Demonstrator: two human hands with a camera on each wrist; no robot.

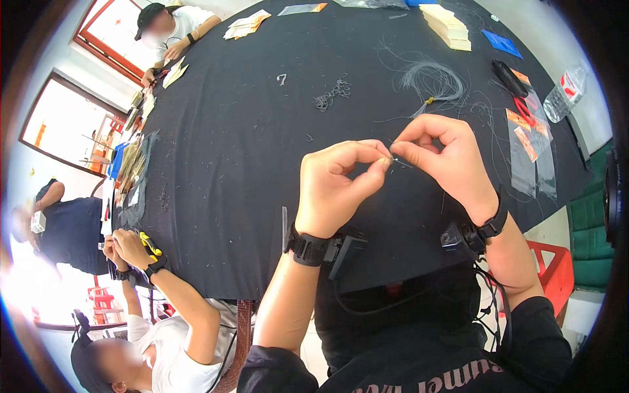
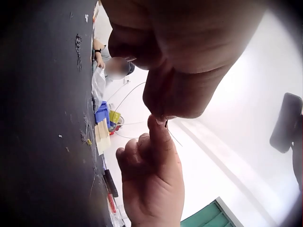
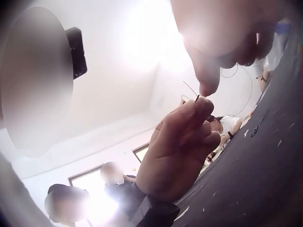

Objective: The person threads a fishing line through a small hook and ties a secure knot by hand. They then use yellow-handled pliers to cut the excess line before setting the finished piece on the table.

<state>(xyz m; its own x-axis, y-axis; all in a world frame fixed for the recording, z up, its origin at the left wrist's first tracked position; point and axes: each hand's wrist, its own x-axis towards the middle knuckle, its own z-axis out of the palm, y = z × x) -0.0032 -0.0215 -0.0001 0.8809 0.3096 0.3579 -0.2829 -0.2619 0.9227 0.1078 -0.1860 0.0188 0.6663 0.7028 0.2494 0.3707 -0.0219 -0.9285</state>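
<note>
Right now the left hand is pinching a tiny dark piece between thumb and forefinger, and the right hand is bringing its own thumb and forefinger together on a thin line just beside it. The fingertips of both hands are meeting above the black tablecloth, with the line poking out past them.

Outward from the hands, a tangled pile of small dark pieces is lying between ten and eleven o'clock, and a pale curved bit is sitting farther out at ten. A loose coil of line, gathered by a yellow tie, is spreading at one o'clock, with a stack of cream cards standing beyond it. Red-handled scissors and a black case are lying at two, clear plastic bags at three. At eight o'clock, another person is working near a yellow-handled tool.
</note>
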